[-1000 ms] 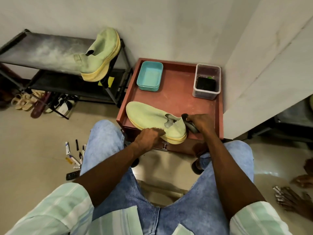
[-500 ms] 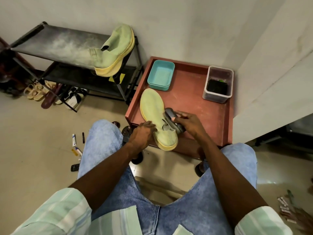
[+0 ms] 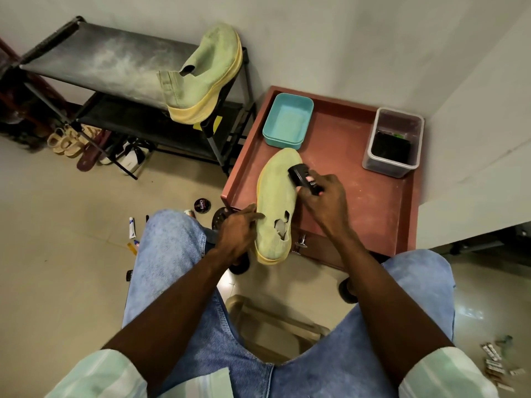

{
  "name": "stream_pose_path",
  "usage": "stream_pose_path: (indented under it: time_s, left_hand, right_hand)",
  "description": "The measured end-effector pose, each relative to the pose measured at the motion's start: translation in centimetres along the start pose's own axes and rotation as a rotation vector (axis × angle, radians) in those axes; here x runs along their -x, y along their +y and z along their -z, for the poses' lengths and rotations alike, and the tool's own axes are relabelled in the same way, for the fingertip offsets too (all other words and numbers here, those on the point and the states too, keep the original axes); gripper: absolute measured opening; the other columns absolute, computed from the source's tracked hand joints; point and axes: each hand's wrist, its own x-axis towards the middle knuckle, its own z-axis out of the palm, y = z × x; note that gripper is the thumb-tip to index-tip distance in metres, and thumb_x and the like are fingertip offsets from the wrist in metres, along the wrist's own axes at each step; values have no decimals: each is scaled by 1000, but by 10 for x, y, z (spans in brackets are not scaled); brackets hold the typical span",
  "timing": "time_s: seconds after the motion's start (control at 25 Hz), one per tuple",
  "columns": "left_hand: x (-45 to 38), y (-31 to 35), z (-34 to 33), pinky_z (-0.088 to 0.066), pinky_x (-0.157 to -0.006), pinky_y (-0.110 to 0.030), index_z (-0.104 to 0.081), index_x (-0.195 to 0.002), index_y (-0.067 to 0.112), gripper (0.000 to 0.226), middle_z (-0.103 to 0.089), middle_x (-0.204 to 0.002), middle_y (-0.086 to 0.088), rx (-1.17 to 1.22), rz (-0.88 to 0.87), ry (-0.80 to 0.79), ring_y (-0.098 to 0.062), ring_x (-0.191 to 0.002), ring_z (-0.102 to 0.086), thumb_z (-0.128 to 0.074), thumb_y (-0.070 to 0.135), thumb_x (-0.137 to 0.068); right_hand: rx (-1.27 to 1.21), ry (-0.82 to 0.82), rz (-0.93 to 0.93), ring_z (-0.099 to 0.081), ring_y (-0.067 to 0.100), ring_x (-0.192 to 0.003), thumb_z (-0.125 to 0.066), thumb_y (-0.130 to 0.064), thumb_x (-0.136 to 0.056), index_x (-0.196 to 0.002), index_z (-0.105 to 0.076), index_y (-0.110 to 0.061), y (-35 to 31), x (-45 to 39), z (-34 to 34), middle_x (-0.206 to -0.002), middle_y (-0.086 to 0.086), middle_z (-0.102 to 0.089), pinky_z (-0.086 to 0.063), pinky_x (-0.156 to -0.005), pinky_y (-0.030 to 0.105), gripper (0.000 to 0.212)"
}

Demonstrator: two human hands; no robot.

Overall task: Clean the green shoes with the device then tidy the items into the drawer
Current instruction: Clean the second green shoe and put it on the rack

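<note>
My right hand (image 3: pixel 321 199) is curled around the black device (image 3: pixel 303 179), holding it against the top of the green shoe (image 3: pixel 275 202) near its toe. My left hand (image 3: pixel 237 234) grips the left side of that shoe by the heel opening, fingers bent against the fabric. The shoe lies toe-away on the near left part of the red cabinet top (image 3: pixel 359 196), its heel overhanging the near edge above the drawer knob (image 3: pixel 300 244).

Past the toe sits a teal tray (image 3: pixel 287 122), just beside the shoe tip. At the far right corner stands a clear box (image 3: pixel 392 142) with something dark inside.

To the left, the second green shoe (image 3: pixel 207 73) rests tilted on the right end of the top shelf of a black rack (image 3: pixel 94 61), with sandals (image 3: pixel 66 140) on the floor beneath it. A round polish tin (image 3: pixel 202 206) and 1 small tube (image 3: pixel 131 227) lie on the floor near my left knee.
</note>
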Motion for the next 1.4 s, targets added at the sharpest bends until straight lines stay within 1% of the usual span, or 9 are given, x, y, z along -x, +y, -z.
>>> stream_pose_path:
  time_s: [0.16,0.32,0.48,0.56,0.76,0.88,1.0,1.28,1.4]
  left_hand:
    - [-1,8,-2,-50,-96,-36,-62,-126,20,40,-67,-122,-6,283,231,195,-26,-106,-64,-49,10,-90]
    - [-2,5,-4,-58,-79,-50,-69,-100,18,42,-74,-95,-6,889,660,23,-33,-91,-69,-73,48,-70]
    - [4,22,-7,-51,-54,-21,-70,-100,4,33,-74,-93,-8,877,611,-32,-18,-71,-67,-82,19,-73]
    - [6,28,-6,-43,-45,-18,-68,-96,-4,30,-72,-90,-13,822,652,51,-15,-58,-58,-81,10,-72]
    - [14,24,10,-57,-83,-44,-67,-101,5,37,-72,-100,-9,886,624,33,-28,-89,-68,-83,11,-68]
    - [18,21,33,-57,-84,-40,-72,-97,5,32,-74,-96,-8,893,545,54,-25,-87,-70,-84,17,-70]
    - [21,25,73,-57,-75,-35,-73,-96,1,22,-75,-88,-11,1056,437,74,-22,-74,-71,-77,11,-77]
    - [3,24,209,-51,-59,-26,-67,-82,9,8,-70,-75,-7,1087,240,455,-13,-61,-64,-71,15,-85]
    - [-19,-3,266,-51,-60,-27,-66,-73,12,15,-68,-76,-9,1072,296,629,-18,-66,-63,-68,13,-87]
  right_hand:
    - [63,10,-8,-56,30,-96,-64,-39,-77,-131,-61,-19,2,3,0,-102,14,-60,-49,-77,35,58]
    - [-26,78,-115,-54,21,-91,-68,-37,-82,-133,-59,-18,-1,6,6,-101,9,-58,-44,-75,28,55]
    - [-153,104,-165,-59,20,-85,-63,-42,-79,-120,-66,-21,-3,24,3,-97,7,-63,-45,-70,26,46]
    - [-201,109,-208,-62,20,-83,-58,-50,-75,-112,-68,-22,-4,32,8,-94,5,-65,-51,-70,29,47]
    - [-491,192,-311,-62,12,-76,-68,-33,-87,-106,-65,-18,-19,43,30,-85,-5,-66,-52,-67,27,24]
    - [-596,222,-337,-62,7,-73,-70,-30,-88,-121,-63,-10,-34,43,33,-89,-3,-66,-49,-60,17,39]
    - [-674,193,-315,-62,12,-75,-72,-30,-86,-104,-69,-13,-58,39,26,-87,-2,-68,-50,-64,23,25]
    - [-714,183,-275,-61,8,-72,-73,-38,-82,-106,-70,-11,-123,10,17,-93,2,-70,-49,-63,25,37]
    - [-715,166,-242,-67,13,-77,-74,-42,-80,-109,-69,-10,-151,-11,12,-96,5,-72,-51,-64,25,43]
